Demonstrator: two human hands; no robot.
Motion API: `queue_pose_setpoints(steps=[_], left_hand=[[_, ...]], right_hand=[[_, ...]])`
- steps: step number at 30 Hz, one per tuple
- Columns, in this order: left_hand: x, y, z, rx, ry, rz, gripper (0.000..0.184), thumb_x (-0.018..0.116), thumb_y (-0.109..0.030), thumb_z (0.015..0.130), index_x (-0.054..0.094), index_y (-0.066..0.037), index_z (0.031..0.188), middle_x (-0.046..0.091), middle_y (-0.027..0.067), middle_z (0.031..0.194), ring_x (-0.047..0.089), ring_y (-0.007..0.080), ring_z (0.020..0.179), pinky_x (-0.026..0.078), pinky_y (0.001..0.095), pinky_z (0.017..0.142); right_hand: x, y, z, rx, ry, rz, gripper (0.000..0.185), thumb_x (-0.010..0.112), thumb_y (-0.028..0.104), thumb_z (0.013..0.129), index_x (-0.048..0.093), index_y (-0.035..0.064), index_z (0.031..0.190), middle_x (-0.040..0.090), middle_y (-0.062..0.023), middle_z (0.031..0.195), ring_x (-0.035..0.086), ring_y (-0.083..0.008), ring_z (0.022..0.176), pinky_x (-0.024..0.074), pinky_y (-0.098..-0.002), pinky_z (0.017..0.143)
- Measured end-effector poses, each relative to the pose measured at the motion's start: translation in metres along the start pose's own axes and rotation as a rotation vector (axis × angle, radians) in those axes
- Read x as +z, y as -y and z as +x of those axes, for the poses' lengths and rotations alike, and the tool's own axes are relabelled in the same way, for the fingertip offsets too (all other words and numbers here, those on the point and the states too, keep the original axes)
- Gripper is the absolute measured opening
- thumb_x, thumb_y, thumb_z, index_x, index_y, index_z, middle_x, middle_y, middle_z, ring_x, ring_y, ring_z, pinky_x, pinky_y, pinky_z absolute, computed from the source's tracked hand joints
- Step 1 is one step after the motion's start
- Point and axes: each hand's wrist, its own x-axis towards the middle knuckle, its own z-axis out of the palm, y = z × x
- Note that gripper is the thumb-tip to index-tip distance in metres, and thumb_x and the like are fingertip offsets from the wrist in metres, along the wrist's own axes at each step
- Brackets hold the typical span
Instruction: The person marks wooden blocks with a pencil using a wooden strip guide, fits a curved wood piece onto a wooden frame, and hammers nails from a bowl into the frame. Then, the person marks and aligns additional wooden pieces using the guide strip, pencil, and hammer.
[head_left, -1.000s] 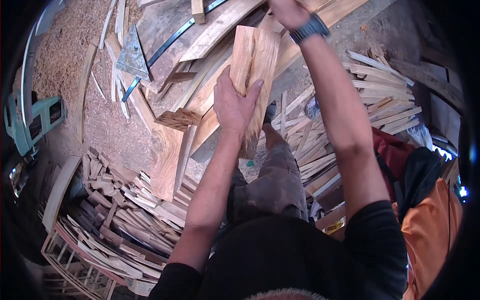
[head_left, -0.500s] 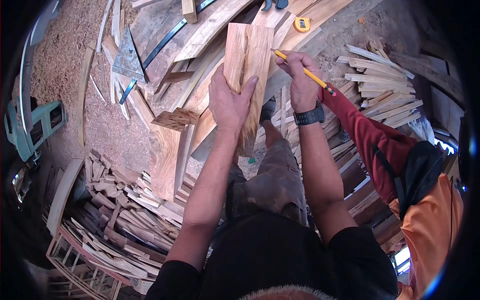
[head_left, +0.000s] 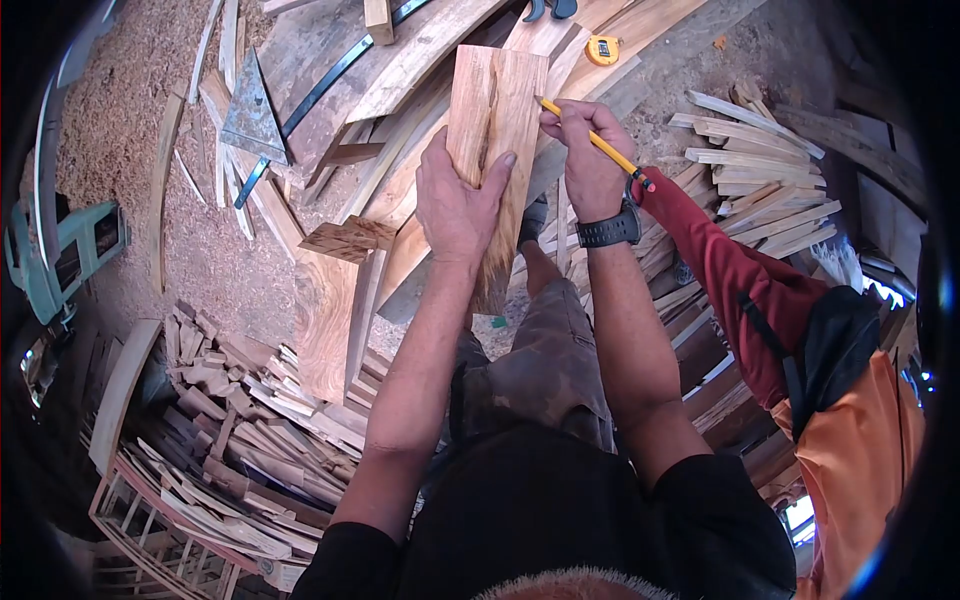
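Observation:
My left hand (head_left: 460, 200) is closed around a wooden board (head_left: 510, 130), its thumb across the board's face. The board is held up lengthwise, and a dark crack runs down its upper part. In my right hand (head_left: 592, 150) is a yellow pencil (head_left: 612, 153), pinched between the fingers. The pencil's tip is at the board's right edge, near the upper end; whether it touches the wood I cannot tell. A dark watch sits on my right wrist.
A yellow tape measure (head_left: 603, 50) lies on planks beyond the board. To the left are a metal triangle (head_left: 257, 115) and a dark metal strip (head_left: 330, 88). Stacked wood strips (head_left: 750, 165) lie at right, offcuts (head_left: 230, 400) at lower left. An orange and red garment (head_left: 850, 440) hangs at right.
My right hand and the pencil have shifted slightly left, bringing the tip over the board's right edge. My left hand still holds the board in nearly the same place.

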Motion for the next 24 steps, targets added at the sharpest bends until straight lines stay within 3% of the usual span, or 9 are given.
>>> queue_pose_setpoints(steps=[7,10,13,15,16,18,24], left_hand=[[-0.002,-0.002,0.001,-0.017,0.012,-0.01,0.087,0.085,-0.047,0.082,0.049,0.005,0.142,0.061,0.0241,0.125,0.059,0.0419,0.117,0.048,0.0501,0.1],[-0.002,-0.003,0.001,-0.028,0.026,-0.008,0.087,0.084,-0.047,0.082,0.049,0.005,0.142,0.061,0.024,0.126,0.059,0.0416,0.118,0.048,0.0499,0.1],[-0.002,-0.003,0.002,-0.024,0.022,-0.002,0.087,0.084,-0.047,0.082,0.049,0.005,0.142,0.061,0.0242,0.127,0.059,0.0414,0.119,0.048,0.0497,0.101],[-0.002,-0.003,0.001,-0.019,0.019,0.002,0.088,0.084,-0.047,0.082,0.048,0.005,0.142,0.061,0.0243,0.128,0.059,0.0413,0.119,0.048,0.0497,0.101],[-0.002,-0.004,0.001,-0.028,0.027,0.006,0.088,0.084,-0.047,0.082,0.048,0.005,0.142,0.061,0.0244,0.128,0.059,0.0414,0.12,0.048,0.0496,0.102],[-0.003,-0.004,0.001,-0.038,0.033,0.01,0.088,0.084,-0.047,0.081,0.048,0.005,0.143,0.061,0.0246,0.129,0.059,0.0414,0.12,0.048,0.0496,0.102],[-0.002,-0.003,0.001,-0.038,0.023,0.009,0.089,0.084,-0.048,0.081,0.048,0.005,0.143,0.06,0.0248,0.13,0.058,0.0416,0.121,0.048,0.0496,0.102]], right_hand=[[0.0,0.001,0.0,-0.011,0.028,-0.055,0.021,0.06,0.01,0.105,0.067,-0.0084,0.113,0.075,-0.0175,0.102,0.075,-0.0203,0.092,0.0631,-0.033,0.088],[0.002,0.001,-0.001,-0.021,-0.023,-0.071,0.015,0.063,0.008,0.101,0.07,-0.0048,0.106,0.078,-0.012,0.092,0.074,-0.0142,0.088,0.0586,-0.027,0.082],[0.003,0.003,-0.002,-0.021,0.012,-0.16,0.02,0.061,0.009,0.104,0.067,-0.0077,0.112,0.076,-0.0161,0.1,0.075,-0.0181,0.093,0.0619,-0.031,0.089],[0.006,0.003,-0.003,-0.063,-0.032,-0.15,0.015,0.065,0.009,0.099,0.071,-0.0045,0.104,0.078,-0.011,0.091,0.073,-0.0118,0.084,0.0572,-0.0258,0.076],[0.006,0.004,-0.003,-0.063,-0.033,-0.152,0.015,0.065,0.009,0.099,0.071,-0.0045,0.104,0.078,-0.011,0.091,0.073,-0.0118,0.084,0.0572,-0.0258,0.076],[0.007,0.005,-0.005,-0.048,-0.011,-0.241,0.019,0.062,0.009,0.103,0.067,-0.0071,0.111,0.076,-0.0153,0.099,0.075,-0.0168,0.092,0.0613,-0.0302,0.088],[0.007,0.006,-0.01,-0.026,-0.027,-0.327,0.018,0.062,0.009,0.102,0.068,-0.0068,0.108,0.076,-0.0151,0.098,0.075,-0.0164,0.091,0.0613,-0.0299,0.087]])
